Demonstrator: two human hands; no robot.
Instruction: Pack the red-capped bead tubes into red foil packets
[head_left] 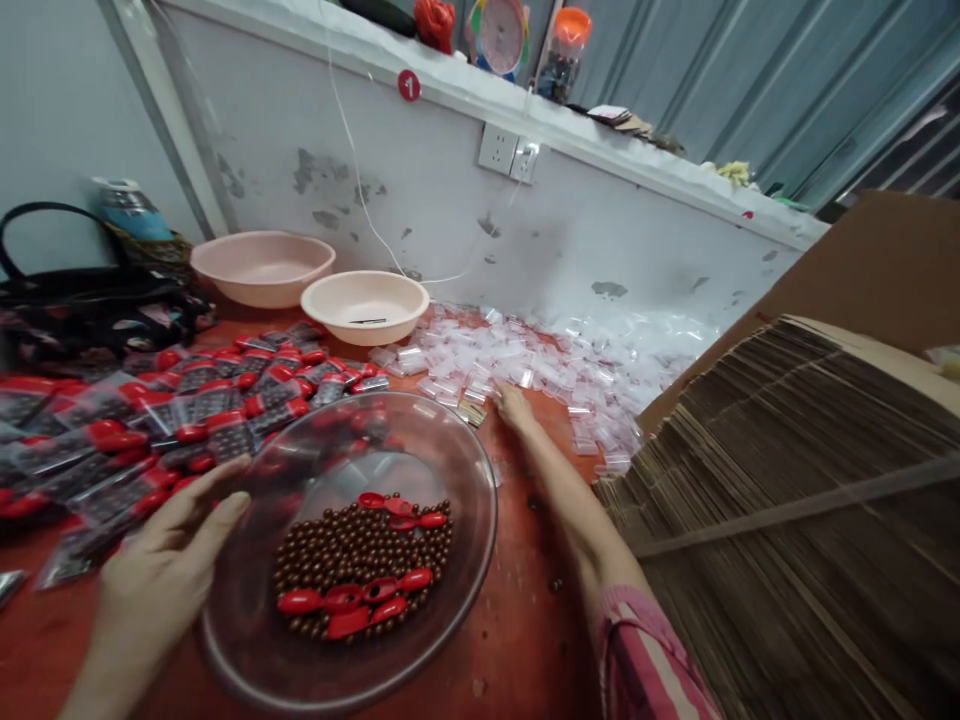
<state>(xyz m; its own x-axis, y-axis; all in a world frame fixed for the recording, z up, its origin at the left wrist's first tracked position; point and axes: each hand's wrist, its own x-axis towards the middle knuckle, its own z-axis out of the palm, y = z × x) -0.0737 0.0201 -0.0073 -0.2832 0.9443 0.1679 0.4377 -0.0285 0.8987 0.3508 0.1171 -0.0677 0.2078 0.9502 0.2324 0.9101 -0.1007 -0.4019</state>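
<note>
A clear round bowl [480,590] sits in front of me, holding brown beads [352,545] and several red plastic scoop-like pieces [345,598]. My left hand [169,545] is at the bowl's left rim, thumb and forefinger apart with no object visible between them. Just beyond its fingertips lies a clear pack with a red end and dark contents [229,436], part of a large pile of such packs. My right hand [515,408] reaches past the bowl to the near edge of a heap of small clear plastic cases [495,350]; its small, blurred fingertips hide any grip.
A pink basin [262,285] and a cream basin [365,330] stand at the back left, near a black handbag [97,315]. Stacked cardboard [810,520] rises close to my right arm. The red table [517,620] meets a wall with sockets [510,152] under a shelf.
</note>
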